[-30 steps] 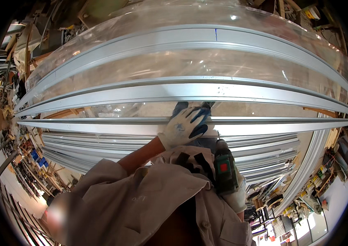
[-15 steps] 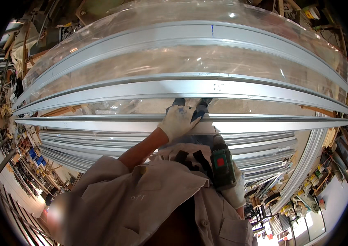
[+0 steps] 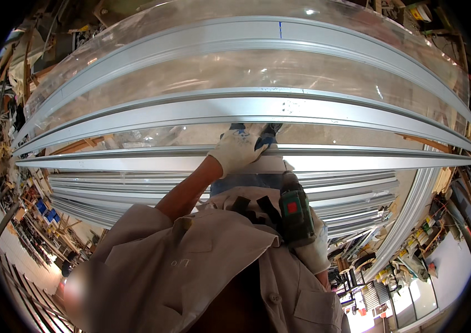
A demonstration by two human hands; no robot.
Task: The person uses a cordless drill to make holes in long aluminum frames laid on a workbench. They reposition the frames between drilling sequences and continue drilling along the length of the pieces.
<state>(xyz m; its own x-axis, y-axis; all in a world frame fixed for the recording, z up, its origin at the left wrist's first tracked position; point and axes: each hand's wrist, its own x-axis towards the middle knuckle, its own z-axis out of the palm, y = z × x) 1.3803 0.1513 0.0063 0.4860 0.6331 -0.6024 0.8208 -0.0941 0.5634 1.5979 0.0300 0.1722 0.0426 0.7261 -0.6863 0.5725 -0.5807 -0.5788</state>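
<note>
My left hand (image 3: 242,149), in a white glove with blue fingertips, lies on a long aluminium rail (image 3: 135,164), fingers curled over its far edge. My right hand (image 3: 314,252), also gloved in white, holds a green and black cordless drill (image 3: 294,213) close to my chest, its nose pointing up toward the rail. A wider aluminium rail (image 3: 324,111) runs just beyond my left hand. Clear plastic sheeting (image 3: 280,69) lies between the rails.
Several more aluminium profiles (image 3: 357,191) are stacked below the near rail. Another long rail (image 3: 191,41) runs across the top. Workshop clutter and shelves (image 3: 30,200) stand at the left, with bright windows (image 3: 413,299) at the lower right.
My left hand, fingers spread a second ago, has slid slightly left and closed over the rail's far edge. The drill has stayed by my chest.
</note>
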